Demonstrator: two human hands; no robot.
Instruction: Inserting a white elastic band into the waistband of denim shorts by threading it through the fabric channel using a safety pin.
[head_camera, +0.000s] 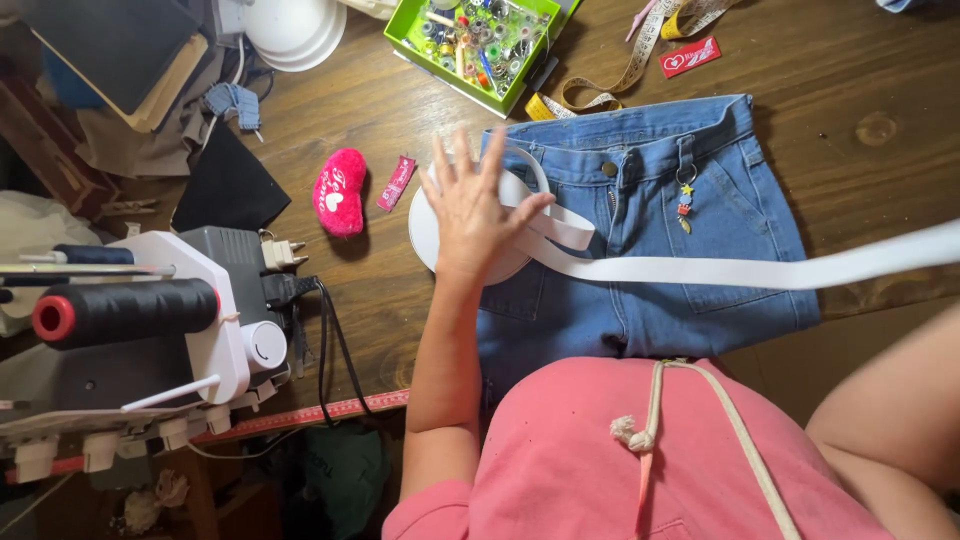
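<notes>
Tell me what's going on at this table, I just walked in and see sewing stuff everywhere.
A person in a pink top presses the left hand flat on a roll of white elastic band that lies at the waistband of blue jeans spread on the wooden table. A length of the band runs off to the right, pulled out across the jeans; the right hand is out of view. A sewing machine stands at left.

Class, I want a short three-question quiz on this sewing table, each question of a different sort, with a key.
1. True or false: the left hand lies flat on the roll of white band.
2. What do the jeans lie on? A cloth, B wooden table, C tray.
3. Fill in: the pincushion is ____ shaped.

Key: 1 true; 2 B; 3 heart.
</notes>
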